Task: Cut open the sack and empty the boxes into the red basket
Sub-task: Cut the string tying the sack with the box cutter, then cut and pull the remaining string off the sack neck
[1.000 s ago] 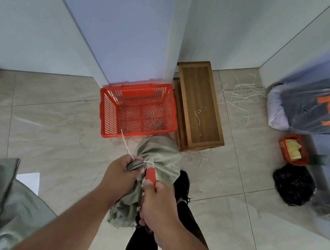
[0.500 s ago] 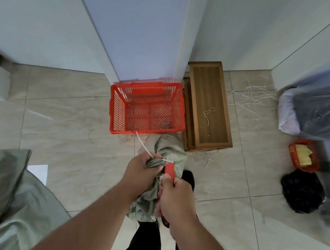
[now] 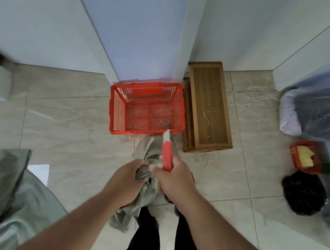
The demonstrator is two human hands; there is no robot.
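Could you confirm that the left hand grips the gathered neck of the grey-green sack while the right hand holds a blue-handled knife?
Not quite: the head view shows a red-handled knife, not blue, in the right hand. The left hand does grip the grey-green sack.

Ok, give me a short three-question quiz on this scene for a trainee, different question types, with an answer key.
1. True or false: the red basket already holds boxes.
2. Multiple choice: the right hand grips A) scissors, B) a red-handled knife, C) a rope.
3. Fill in: the left hand holds the gathered neck of the grey-green ____.

Key:
1. False; only loose shreds lie on its floor.
2. B; its blade points toward the basket.
3. sack.
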